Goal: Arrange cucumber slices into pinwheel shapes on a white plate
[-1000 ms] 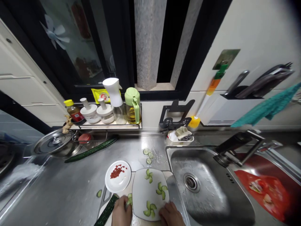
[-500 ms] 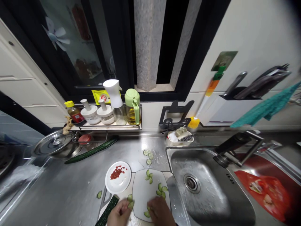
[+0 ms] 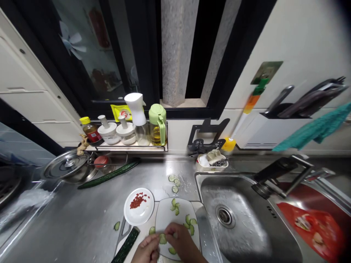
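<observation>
At the bottom edge, both of my hands meet over a white square plate point(image 3: 166, 219) dotted with groups of cucumber slices point(image 3: 189, 223). My left hand point(image 3: 146, 250) and my right hand point(image 3: 179, 239) pinch one cucumber slice point(image 3: 162, 239) between their fingertips above the plate's left side. A cut cucumber piece point(image 3: 126, 246) lies just left of my left hand on the cutting board. A small round white plate point(image 3: 138, 210) with red goji berries sits to the upper left of the square plate.
A long whole cucumber point(image 3: 109, 175) lies on the steel counter. Loose slices point(image 3: 174, 182) lie behind the plate. A steel sink point(image 3: 241, 215) with a faucet point(image 3: 279, 175) is at right. A condiment rack point(image 3: 126, 131) and pot lid point(image 3: 67, 164) stand at back left.
My right hand moved left across the square plate to meet my left hand. My left hand brought a slice up from the board, and both now pinch it over the plate.
</observation>
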Demonstrator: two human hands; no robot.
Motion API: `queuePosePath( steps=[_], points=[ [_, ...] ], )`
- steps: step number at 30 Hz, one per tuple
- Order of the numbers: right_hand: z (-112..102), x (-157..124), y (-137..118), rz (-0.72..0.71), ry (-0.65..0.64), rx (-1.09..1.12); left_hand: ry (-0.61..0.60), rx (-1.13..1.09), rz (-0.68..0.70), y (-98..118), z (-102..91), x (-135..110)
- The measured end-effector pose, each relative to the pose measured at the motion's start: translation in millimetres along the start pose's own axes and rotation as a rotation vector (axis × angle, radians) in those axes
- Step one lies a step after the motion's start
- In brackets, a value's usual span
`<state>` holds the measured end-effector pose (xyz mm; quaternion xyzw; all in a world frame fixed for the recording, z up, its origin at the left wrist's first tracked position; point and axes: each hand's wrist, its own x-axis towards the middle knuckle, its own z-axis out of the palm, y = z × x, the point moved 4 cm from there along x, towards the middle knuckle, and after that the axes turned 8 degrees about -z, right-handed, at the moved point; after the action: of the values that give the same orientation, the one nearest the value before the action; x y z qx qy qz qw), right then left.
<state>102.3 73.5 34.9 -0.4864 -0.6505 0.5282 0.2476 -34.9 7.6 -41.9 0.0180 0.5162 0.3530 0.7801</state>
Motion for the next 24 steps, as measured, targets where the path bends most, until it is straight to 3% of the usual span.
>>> queuePosePath(
  steps=[8, 14, 18, 24],
  points=[
    [-9.4, -1.3, -3.0, -0.033, -0.07, -0.034, 0.01, -0.241, -0.202, 4.8, 27.2, -3.7],
    [-19.2, 2.9, -1.2, -0.076, -0.056, -0.15, 0.042, -0.272, -0.158, 17.5, 35.0, -5.6],
    [-22.5, 7.5, 0.0, -0.074, -0.059, -0.115, 0.008, -0.237, -0.166, 21.5, 34.6, -3.3],
    [-19.1, 18.3, 8.4, -0.013, -0.045, -0.218, 0.067, -0.038, 0.027, 30.1, 32.3, -0.6]
  ],
)
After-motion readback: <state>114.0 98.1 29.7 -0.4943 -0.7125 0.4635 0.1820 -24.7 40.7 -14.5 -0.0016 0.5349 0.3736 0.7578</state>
